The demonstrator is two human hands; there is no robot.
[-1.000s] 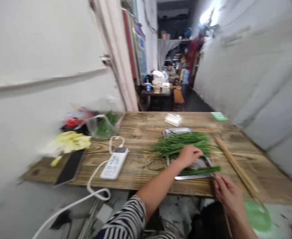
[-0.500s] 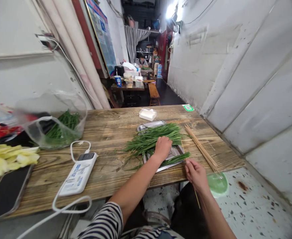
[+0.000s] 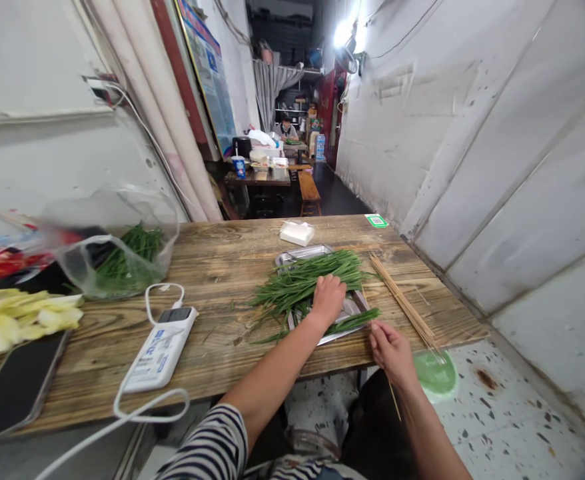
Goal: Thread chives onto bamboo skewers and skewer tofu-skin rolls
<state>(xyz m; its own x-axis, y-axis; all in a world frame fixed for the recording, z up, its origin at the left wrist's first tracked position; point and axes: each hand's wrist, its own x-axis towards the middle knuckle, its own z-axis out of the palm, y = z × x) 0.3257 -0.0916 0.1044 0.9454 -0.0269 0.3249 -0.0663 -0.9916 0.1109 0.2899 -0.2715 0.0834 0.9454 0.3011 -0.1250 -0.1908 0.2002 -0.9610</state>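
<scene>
A heap of green garlic chives (image 3: 292,283) lies across a metal tray (image 3: 357,304) on the wooden table. My left hand (image 3: 329,298) reaches into the near side of the heap, its fingers curled down around some stalks; the fingertips are partly hidden. A smaller bundle of chives (image 3: 353,322) lies along the tray's near edge, its right end beside my right hand (image 3: 388,343). That hand is closed in a pinch on a thin bamboo skewer (image 3: 396,401), whose lower part sticks out below the palm. More bamboo skewers (image 3: 405,300) lie in a bunch to the right.
A white box (image 3: 296,233) stands behind the tray. On the left are a white power bank (image 3: 160,350) with its cable, a phone (image 3: 17,380), yellow leaves (image 3: 22,317) and a plastic bag (image 3: 122,260) of greens. A green basin (image 3: 437,373) sits below the table's right edge.
The view has shifted slightly. Both hands stay in nearly the same places, the left on the chives and the right on the skewer. A person far back now shows more plainly.
</scene>
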